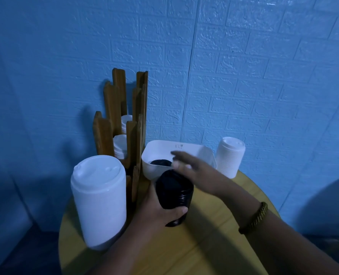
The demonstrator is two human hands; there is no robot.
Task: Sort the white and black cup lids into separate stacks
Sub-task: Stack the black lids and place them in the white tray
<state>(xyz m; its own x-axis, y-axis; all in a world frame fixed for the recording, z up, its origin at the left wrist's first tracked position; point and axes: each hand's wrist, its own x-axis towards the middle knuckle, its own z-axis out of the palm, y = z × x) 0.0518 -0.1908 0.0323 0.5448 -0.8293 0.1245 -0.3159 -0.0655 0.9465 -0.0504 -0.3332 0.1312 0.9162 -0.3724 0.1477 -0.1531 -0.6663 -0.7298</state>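
- Fingers of the left hand (pixel 158 209) curled round the black stack of lids (pixel 173 197), thumb across its near side; stack held upright, low over the round table (pixel 214 245), base hidden behind the hand.
- Fingers of the right hand (pixel 194 171) stretched out fairly straight and blurred, nothing seen in them, reaching across the top of the black stack toward the white tub (pixel 148 153) (touching the stack or not, impossible to tell).
- One black lid (pixel 160 162) lying inside the tub, just behind the held stack.
- Tall white stack (pixel 99 199) at the table's left edge, tilted in the wide-angle view, beside the left forearm.
- Smaller white stack (pixel 231 157) at the back right, just beside the tub, near the blue brick wall (pixel 263 76).
- Wooden rack (pixel 103 132) at the back left, white lids (pixel 120 145) sitting in its slots.
- Braided bracelet (pixel 255 217) on the right wrist.
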